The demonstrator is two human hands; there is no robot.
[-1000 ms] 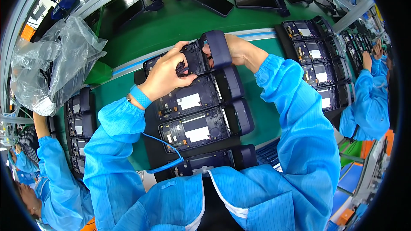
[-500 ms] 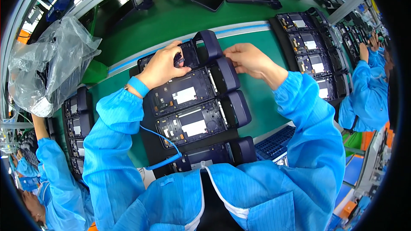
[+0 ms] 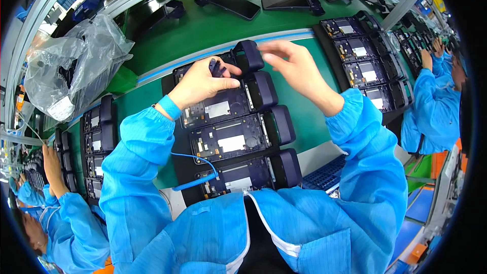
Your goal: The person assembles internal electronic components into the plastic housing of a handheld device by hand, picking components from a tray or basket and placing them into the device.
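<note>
Care matters: the left hand [image 3: 203, 82] curls around small dark parts [image 3: 216, 68] over the farthest open casing [image 3: 231, 57] above the green tabletop [image 3: 307, 124]; keep them off its internals. The right hand [image 3: 291, 63], fingers parted, wants a light touch beside the hoop-shaped end [image 3: 254, 61].

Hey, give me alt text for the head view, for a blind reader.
A person in blue holds a dark part in the left grip, over the farthest of four opened devices lined up on a green bench; the right grip is open beside that device's loop. A plastic bag is at the left.
</note>
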